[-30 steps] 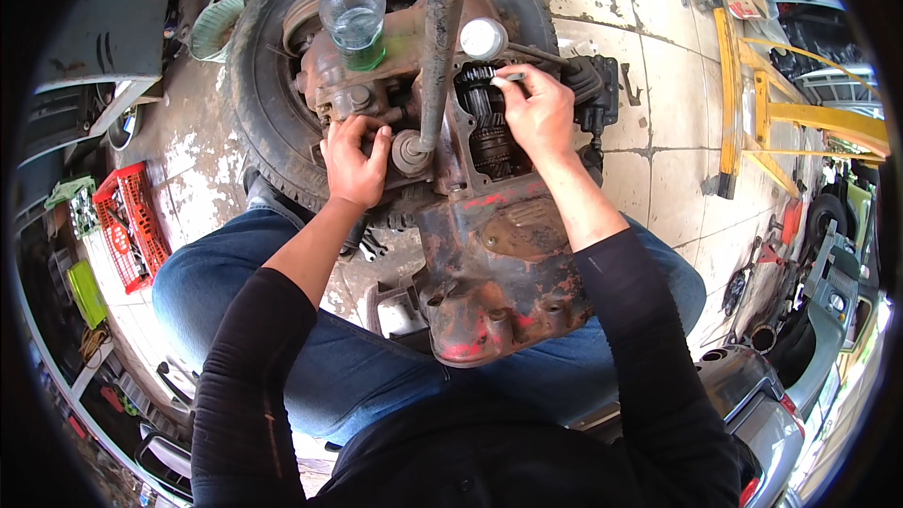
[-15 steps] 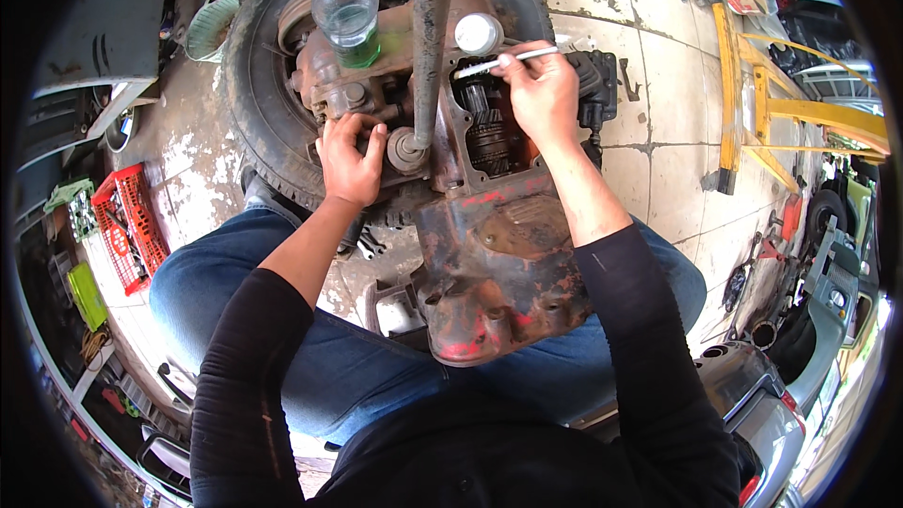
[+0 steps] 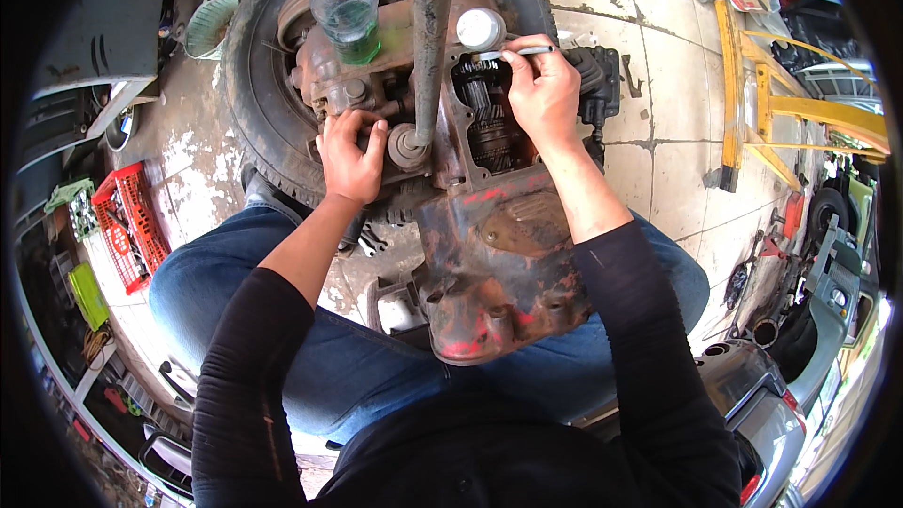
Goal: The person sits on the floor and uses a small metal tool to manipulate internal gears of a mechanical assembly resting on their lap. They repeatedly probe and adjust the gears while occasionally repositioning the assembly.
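My right hand (image 3: pixel 544 85) pinches a slim pale stick-like tool (image 3: pixel 537 50) over the upper end of a greasy gearbox's opening. Dark gears (image 3: pixel 489 127) show inside, and some pale stuff lies on the uppermost one. Just behind the tool's tip, a small white round container (image 3: pixel 481 29) stands on the metal. My left hand (image 3: pixel 353 158) rests on the rusty casting (image 3: pixel 356 91), fingers bent over it and thumb apart. Toward me lies the red-stained gearbox case (image 3: pixel 503 263), between my knees. The tool's working end is partly lost against the white container.
A thick upright shaft (image 3: pixel 433 56) rises between my hands. Behind it, a bottle of green liquid (image 3: pixel 346 14) stands on the casting over a large tyre (image 3: pixel 254 85). A red plastic crate (image 3: pixel 127 235) is at left, a yellow metal stand (image 3: pixel 729 94) at right. Wrenches (image 3: pixel 372 243) lie below my left hand.
The tool's tip has swung from inside the opening's upper edge up toward the white container, and the tool lies more level. My left hand stays in place.
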Demonstrator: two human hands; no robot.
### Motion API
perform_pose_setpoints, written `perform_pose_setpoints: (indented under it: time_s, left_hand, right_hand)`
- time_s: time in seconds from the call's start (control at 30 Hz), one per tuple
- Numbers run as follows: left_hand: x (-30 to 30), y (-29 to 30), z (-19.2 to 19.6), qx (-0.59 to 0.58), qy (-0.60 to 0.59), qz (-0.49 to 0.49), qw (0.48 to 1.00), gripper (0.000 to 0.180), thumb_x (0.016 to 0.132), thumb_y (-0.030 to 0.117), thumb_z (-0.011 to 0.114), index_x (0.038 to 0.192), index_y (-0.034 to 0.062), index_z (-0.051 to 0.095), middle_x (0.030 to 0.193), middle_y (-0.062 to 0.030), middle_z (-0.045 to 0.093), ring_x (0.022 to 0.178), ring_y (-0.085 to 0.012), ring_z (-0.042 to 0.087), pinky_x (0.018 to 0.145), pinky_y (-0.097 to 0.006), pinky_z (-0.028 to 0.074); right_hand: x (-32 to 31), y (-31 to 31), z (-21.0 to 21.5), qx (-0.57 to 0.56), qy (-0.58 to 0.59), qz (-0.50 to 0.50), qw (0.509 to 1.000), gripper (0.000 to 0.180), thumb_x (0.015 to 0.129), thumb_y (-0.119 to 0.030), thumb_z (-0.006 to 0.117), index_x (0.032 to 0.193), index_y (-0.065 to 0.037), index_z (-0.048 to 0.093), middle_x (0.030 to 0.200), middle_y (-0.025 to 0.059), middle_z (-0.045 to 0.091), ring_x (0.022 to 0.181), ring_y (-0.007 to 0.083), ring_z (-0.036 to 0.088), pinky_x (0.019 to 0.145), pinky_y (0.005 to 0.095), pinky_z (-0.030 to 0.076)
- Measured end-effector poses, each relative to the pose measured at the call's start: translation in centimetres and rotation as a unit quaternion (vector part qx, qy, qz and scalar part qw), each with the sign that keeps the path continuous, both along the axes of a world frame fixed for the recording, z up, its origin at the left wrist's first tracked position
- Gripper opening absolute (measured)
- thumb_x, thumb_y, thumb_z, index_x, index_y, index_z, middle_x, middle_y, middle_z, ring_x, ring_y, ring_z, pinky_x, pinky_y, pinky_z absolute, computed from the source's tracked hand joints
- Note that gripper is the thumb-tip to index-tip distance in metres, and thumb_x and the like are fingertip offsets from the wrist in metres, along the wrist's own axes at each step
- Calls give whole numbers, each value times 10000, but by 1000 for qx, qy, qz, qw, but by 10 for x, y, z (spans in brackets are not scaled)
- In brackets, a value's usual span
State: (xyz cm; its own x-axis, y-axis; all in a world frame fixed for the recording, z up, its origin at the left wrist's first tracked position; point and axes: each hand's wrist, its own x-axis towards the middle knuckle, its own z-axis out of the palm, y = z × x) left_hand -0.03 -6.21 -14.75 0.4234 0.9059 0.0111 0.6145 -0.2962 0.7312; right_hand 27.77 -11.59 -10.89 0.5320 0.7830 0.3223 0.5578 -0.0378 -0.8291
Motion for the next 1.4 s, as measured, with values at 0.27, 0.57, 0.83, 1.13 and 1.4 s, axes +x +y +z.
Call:
perform_pose_setpoints:
  time_s: [0.27,0.57,0.83,1.13,1.4]
  left_hand:
    - [0,-1,-1,9,4,4,1000,224,957,329,685,932,109,720,902,-45,645,976,-300,562,901,-449,388]
    - [1,-1,1,5,8,3,1000,227,957,332,684,933,108,717,899,-49,640,983,-308,559,903,-462,386]
    - [0,-1,-1,2,0,6,1000,219,956,326,685,938,110,719,892,-48,636,985,-306,557,910,-467,383]
    - [0,0,0,2,2,5,1000,215,954,319,688,928,108,719,889,-51,635,976,-303,557,904,-452,384]
    - [0,0,-2,6,2,5,1000,230,957,330,681,925,105,717,894,-53,640,987,-308,561,910,-456,384]
  right_hand:
    - [-12,-3,11,-15,-49,98,994,69,954,-10,717,1004,-39,681,893,142,747,799,315,758,701,355,576]
    - [-10,-4,14,-35,-66,105,992,69,957,-23,701,1019,-47,680,944,141,751,884,357,760,737,392,595]
    - [-11,-8,19,-60,-67,70,993,65,959,-41,705,1019,-55,685,952,135,749,893,355,761,752,393,607]
    - [-3,-8,13,-29,-41,35,998,74,947,-22,719,1001,-59,686,956,145,752,879,363,758,735,398,599]
    - [2,-6,17,-29,-79,5,996,70,957,-66,734,987,-55,671,880,135,742,840,360,758,701,390,579]
